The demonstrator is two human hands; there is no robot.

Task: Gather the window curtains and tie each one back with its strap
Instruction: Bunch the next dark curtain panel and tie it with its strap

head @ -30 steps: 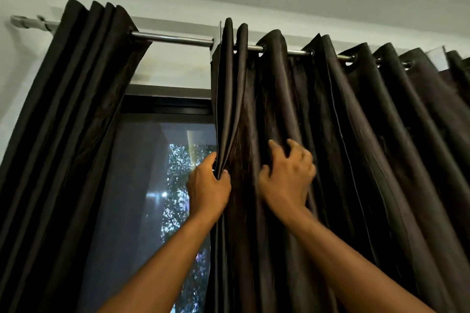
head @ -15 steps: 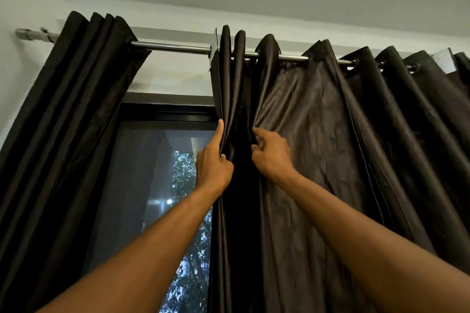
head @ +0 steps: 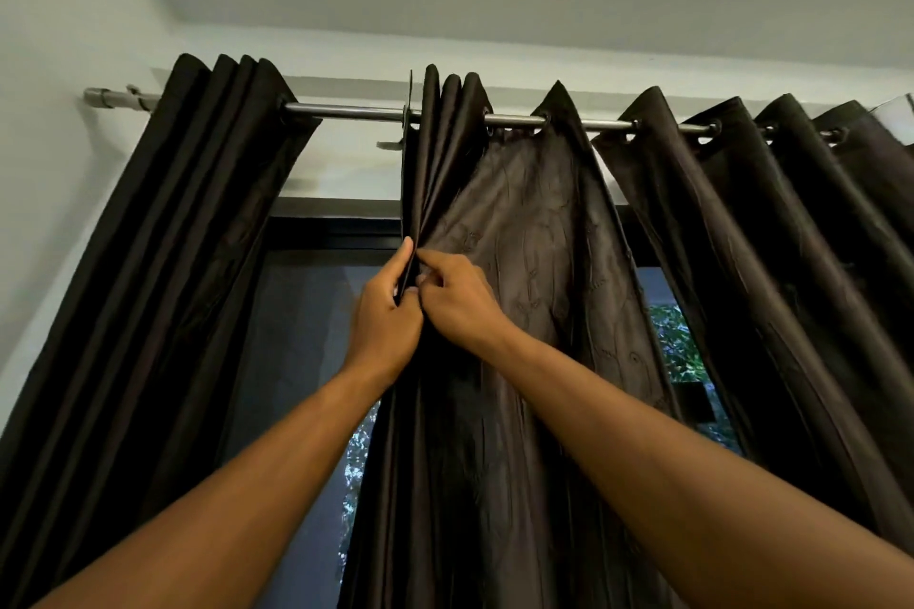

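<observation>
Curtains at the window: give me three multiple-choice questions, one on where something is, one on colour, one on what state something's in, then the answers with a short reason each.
1. Where do both hands meet?
A. at the left edge of the right curtain
B. on the rod
C. on the left curtain

2. What colour are the curtains?
A. white
B. dark brown
C. red

3. How is the left curtain?
A. spread across the glass
B. lying on the floor
C. bunched at the rod's left end

Answers:
1 A: the left hand and right hand pinch the right curtain at its left edge.
2 B: the cloth is dark brown.
3 C: the left curtain hangs in tight folds on the rod, glass bare beside it.
</observation>
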